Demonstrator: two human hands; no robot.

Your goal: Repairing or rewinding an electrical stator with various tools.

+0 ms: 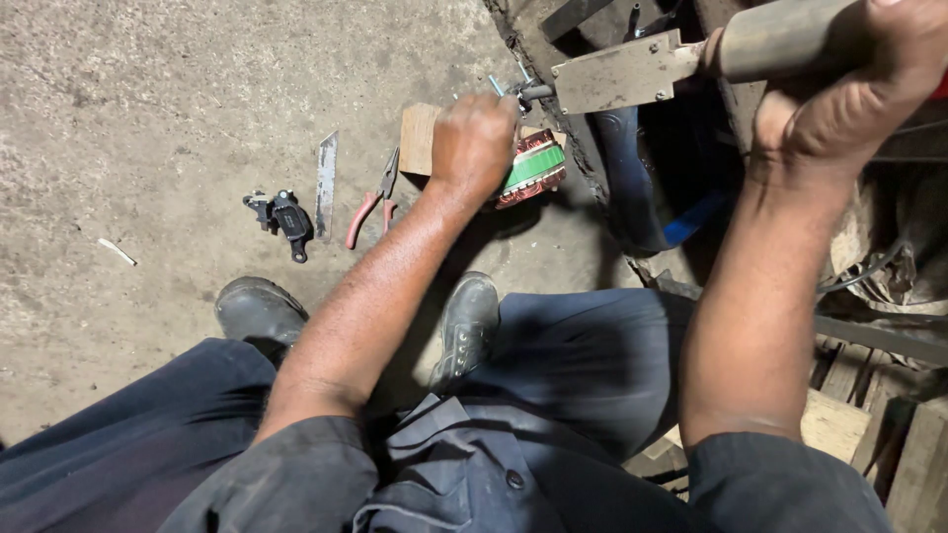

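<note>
Both hands are closed: the left hand point(472, 146) is clamped over a copper-wound stator point(531, 168) resting on a wooden block point(419, 138) on the concrete floor point(148, 89), while the right hand point(849, 84) grips the handle of a flat-bladed metal tool point(617, 71). A slip of the blade could likely cut windings or knuckles, since the fingers are held just beside it. Pliers point(370, 205) and a black part point(286, 219) lie near.

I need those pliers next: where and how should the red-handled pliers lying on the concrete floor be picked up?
Grip the red-handled pliers by the two red handles, coming from above on the near side. They lie flat, metal nose pointing away toward the wooden block, handles slightly spread; the flat metal blade lies close on one side.
</note>
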